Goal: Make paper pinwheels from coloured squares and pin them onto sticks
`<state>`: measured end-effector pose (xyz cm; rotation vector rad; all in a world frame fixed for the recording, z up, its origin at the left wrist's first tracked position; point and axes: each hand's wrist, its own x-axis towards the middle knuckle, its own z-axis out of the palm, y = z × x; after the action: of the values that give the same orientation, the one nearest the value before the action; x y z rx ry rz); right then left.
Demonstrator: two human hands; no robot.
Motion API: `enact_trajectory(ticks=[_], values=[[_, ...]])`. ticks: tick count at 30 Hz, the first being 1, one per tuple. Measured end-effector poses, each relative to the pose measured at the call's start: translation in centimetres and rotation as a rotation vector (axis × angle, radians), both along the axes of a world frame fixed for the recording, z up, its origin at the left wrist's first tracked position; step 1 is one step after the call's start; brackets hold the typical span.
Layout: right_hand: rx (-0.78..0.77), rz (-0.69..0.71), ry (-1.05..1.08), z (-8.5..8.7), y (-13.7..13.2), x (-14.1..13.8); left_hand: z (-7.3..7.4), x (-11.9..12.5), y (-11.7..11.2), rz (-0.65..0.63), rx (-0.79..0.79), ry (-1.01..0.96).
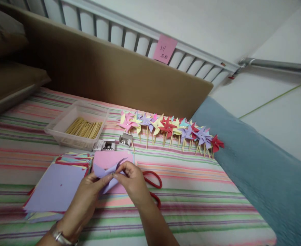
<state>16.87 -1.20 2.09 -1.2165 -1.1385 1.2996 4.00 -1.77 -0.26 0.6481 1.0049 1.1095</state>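
In the head view, the landmark is the clear tray (53,127) that stands on the striped bed (191,191); it holds a heap of thin wooden sticks (85,128).

Nearer the camera than the tray and a little to its right, both hands meet over the purple paper (104,172). The left hand (89,191) comes in from below the tray, a bracelet (59,235) on its wrist, its fingers (103,180) closed in a pinch on the paper's middle. The right hand (132,181) pinches the same spot from the other side, thumb and forefinger pressed together, one curled flap of the paper rising above them. The paper is lifted just clear of a pink sheet (109,159) that lies flat in front of the tray.

Directly in front of the tray, left of the hands, lies a stack of coloured paper squares (55,188) with a purple one on top; touching the tray's near right corner sit two small open boxes (108,145), their contents too small to tell. Red scissors (152,181) lie right of the hands, well in front of the tray and partly hidden by the right forearm.

To the right of the tray, a row of paper pinwheels (170,128) on sticks lies across the bed; beyond the row's far end, furthest right of the tray, is a blue cushion (255,171). Behind the tray a brown board (114,75) leans against a white rail, which bears a pink note (165,49).
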Motion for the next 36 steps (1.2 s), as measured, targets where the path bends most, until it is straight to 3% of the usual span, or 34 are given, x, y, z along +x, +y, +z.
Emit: enact_trajectory(ticks=[15,22,36], values=[[-0.007,0.007,-0.086,-0.5,-0.1,0.0,-0.5,0.0,-0.1,-0.015,0.032,-0.026],[-0.001,0.001,-0.103,-0.6,-0.1,0.0,0.0,0.1,-0.2,-0.013,0.038,-0.018],[0.036,-0.019,-0.095,-1.4,0.0,0.0,-0.6,0.1,-0.1,-0.003,-0.041,0.019]])
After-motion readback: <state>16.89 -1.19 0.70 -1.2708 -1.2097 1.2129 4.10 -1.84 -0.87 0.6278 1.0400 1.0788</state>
